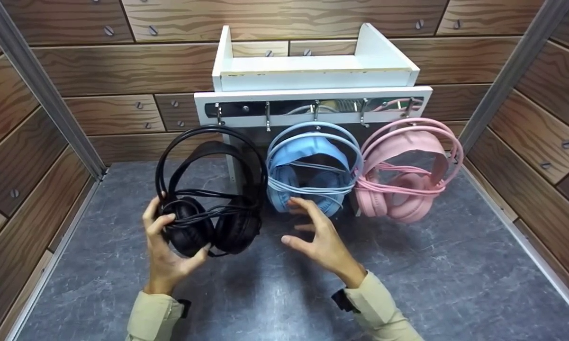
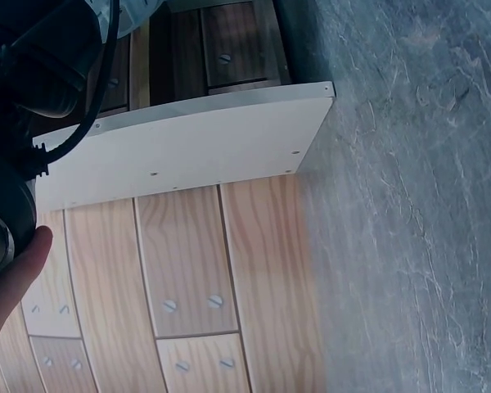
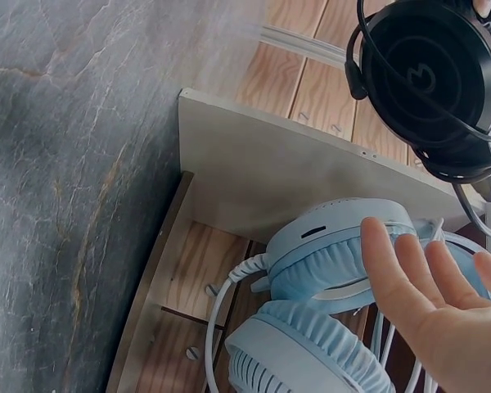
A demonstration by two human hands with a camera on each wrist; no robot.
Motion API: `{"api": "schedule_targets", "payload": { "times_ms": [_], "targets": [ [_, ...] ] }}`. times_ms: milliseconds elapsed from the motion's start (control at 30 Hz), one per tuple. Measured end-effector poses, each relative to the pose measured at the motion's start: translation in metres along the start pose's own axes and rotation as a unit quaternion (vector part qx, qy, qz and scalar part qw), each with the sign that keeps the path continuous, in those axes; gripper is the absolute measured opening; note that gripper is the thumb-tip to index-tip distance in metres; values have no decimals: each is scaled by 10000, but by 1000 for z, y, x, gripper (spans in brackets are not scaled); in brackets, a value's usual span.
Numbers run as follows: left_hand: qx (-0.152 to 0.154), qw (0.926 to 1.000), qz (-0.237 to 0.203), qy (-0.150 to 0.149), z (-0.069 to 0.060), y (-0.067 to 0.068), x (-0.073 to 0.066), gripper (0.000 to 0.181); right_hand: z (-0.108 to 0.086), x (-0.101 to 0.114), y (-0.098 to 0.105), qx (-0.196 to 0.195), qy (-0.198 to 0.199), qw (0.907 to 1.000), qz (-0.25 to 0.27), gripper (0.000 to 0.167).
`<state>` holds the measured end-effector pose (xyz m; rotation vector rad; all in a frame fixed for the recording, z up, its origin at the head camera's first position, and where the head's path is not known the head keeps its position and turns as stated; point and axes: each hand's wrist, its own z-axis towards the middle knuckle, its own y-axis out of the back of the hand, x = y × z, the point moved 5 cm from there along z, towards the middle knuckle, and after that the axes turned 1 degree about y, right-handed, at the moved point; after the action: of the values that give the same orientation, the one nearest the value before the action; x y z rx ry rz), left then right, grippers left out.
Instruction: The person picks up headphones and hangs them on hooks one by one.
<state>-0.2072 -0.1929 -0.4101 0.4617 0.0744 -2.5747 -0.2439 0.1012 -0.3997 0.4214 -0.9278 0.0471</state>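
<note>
Black headphones, their cable wound across the middle, are gripped by my left hand at the left ear cup, thumb under it and fingers on its outer side. Their headband top lies just below the leftmost hook; whether it touches the hook I cannot tell. My right hand has its fingers spread, in front of the blue headphones, and holds nothing. In the right wrist view the fingers overlap a blue ear cup; contact is unclear. Pink headphones hang at the right with their cable wrapped round.
A white shelf rack with a row of metal hooks stands at the back. Wood-patterned panels enclose the sides and back. Grey marbled flooring stretches below the hands.
</note>
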Motion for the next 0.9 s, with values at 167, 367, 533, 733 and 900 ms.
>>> {"api": "schedule_targets", "payload": {
  "times_ms": [167,367,533,733,900],
  "targets": [
    [51,10000,73,-23,-1,0,3,68,0,1,-1,15,-57,10000,28,68],
    [118,9997,223,-2,-4,-1,8,68,-1,0,-1,10,-70,10000,34,68],
    [121,9995,277,19,-7,-1,12,69,-2,-1,-1,-13,-42,10000,18,68],
    [304,9992,254,112,-6,-1,14,74,-2,-1,-2,-21,-40,10000,20,67],
    [474,9985,167,195,-3,-1,15,77,-3,-2,-2,-9,-40,10000,39,67]
  ]
}}
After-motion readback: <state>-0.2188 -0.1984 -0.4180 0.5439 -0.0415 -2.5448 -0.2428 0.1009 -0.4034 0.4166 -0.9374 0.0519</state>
